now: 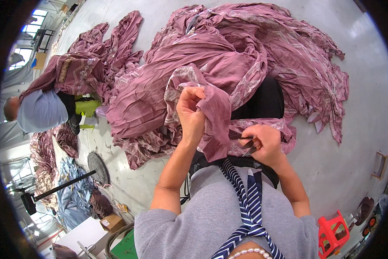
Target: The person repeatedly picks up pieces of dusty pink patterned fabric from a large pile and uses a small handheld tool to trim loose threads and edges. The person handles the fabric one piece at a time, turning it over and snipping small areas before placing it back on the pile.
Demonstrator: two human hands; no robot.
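Note:
A large mauve cloth with pale zigzag patterned bands lies heaped over my lap and across the floor ahead of me. My left hand is closed on a raised edge of it, fingers and thumb pinching the fabric, and a fold hangs down beside the wrist. Lower and to the right, my right hand is wrapped round small thread snips. Their dark blades point left toward the hanging fold, apart from it. The handle is mostly hidden in my palm.
At the left, another person bends beside more mauve cloth and a green stool. A round-based black stand, a blue cloth heap and a cardboard box are at lower left. A red stool stands at lower right.

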